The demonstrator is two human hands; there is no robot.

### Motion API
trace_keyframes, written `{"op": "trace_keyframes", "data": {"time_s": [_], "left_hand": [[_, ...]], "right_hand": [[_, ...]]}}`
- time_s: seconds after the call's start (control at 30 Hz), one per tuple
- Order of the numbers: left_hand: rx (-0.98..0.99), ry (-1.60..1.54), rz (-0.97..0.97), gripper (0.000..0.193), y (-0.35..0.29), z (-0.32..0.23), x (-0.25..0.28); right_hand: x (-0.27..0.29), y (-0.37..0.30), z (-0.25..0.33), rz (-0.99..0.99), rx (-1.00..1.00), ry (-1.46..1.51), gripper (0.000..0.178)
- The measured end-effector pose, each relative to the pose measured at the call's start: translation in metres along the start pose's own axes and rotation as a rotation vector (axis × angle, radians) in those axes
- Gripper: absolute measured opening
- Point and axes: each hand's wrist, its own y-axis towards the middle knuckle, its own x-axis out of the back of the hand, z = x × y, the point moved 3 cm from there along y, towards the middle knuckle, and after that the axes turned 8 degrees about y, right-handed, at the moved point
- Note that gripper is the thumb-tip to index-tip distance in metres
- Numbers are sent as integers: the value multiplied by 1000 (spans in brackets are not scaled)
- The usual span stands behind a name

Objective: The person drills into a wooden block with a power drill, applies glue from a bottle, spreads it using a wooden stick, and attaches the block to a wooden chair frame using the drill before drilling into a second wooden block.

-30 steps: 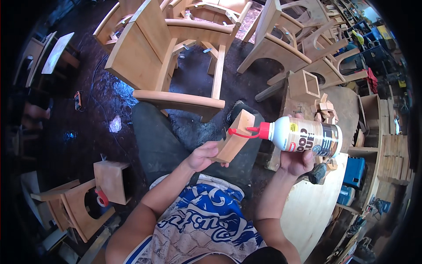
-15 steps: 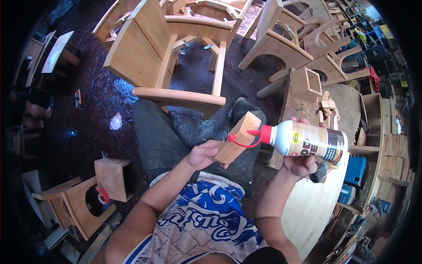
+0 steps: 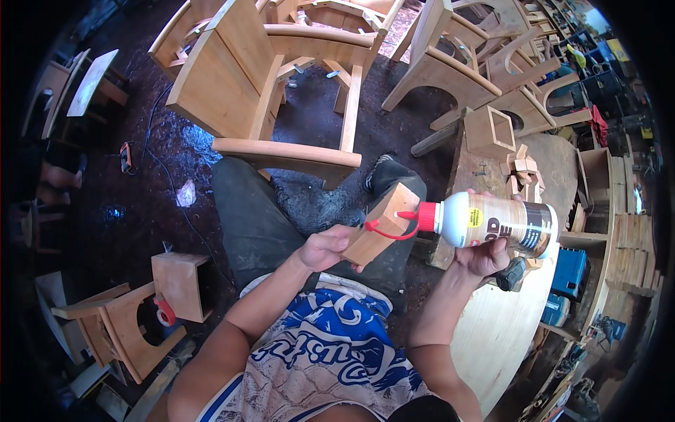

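Chairs [image 3: 218, 88] stand beyond the left hand [image 3: 327, 247] gripping a slanted block [image 3: 371, 240], its upper end by the sideways bottle [image 3: 485, 220] the right hand [image 3: 484, 260] clasps.

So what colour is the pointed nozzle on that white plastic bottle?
The pointed nozzle is red, clearest in head view.

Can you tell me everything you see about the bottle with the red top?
The bottle looks like plastic, with a rounded white shoulder, a tan and brown label with a yellow patch, and a red cap with a pointed nozzle and red strap. It lies nearly sideways in the right hand, nozzle toward the wooden block. I can't tell if the tip touches it.
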Motion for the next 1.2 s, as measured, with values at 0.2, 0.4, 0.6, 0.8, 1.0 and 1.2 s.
{"op": "trace_keyframes", "data": {"time_s": [0.2, 0.4, 0.6, 0.8, 1.0, 1.2], "left_hand": [[14, 7, 3, 64, -1, 0, 2], [31, 9, -1, 65, 0, -2, -1], [36, -30, 19, 66, 0, 0, -1], [18, -118, -34, 69, 2, 5, -3], [-68, -131, -52, 66, 19, -1, -4], [-94, -289, -267, 58, 56, -21, -21]], "right_hand": [[4, 3, 1, 5, -13, 14, 89], [17, 5, 5, -46, 35, 40, 87], [25, 3, 7, -77, 56, 27, 87], [8, 5, 2, 50, 29, 27, 93], [4, 3, -1, 84, 32, 111, 94], [0, 2, 2, 208, -43, 92, 96]]}}
